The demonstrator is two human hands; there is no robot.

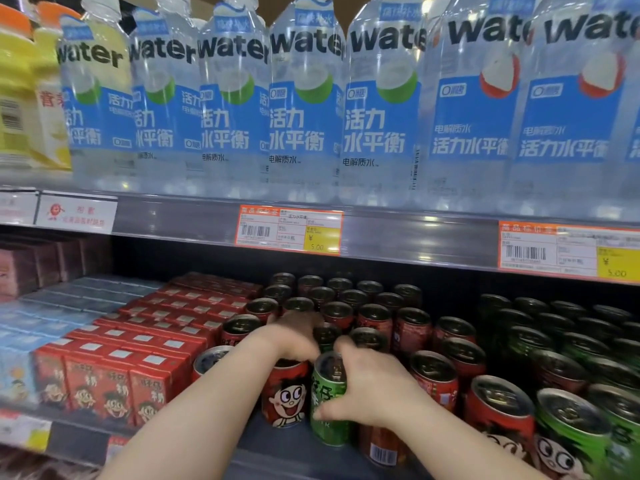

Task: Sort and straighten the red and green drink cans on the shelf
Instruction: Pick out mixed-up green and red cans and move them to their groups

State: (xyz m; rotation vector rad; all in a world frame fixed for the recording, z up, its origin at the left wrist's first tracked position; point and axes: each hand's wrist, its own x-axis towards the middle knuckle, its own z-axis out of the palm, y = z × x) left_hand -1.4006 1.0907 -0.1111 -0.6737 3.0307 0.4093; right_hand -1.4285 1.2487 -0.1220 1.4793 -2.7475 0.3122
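Observation:
Red drink cans [372, 317] fill the middle of the lower shelf in rows, and green cans [554, 327] stand in rows to the right. At the shelf front a red can [285, 398] with a cartoon face stands beside a green can [327, 407]. My right hand [367, 386] grips the green can from the right, thumb across its front. My left hand [298, 336] reaches over the front red can, fingers curled down on a can top behind; what it holds is blurred. Another green can [325, 336] sits among the red ones between my hands.
Red drink cartons [114, 379] are stacked left of the cans. At the far left are pale blue cartons [20, 344]. The shelf above carries large water bottles [304, 98] and a rail with price tags [289, 230]. Mixed red and green cans [571, 420] crowd the front right.

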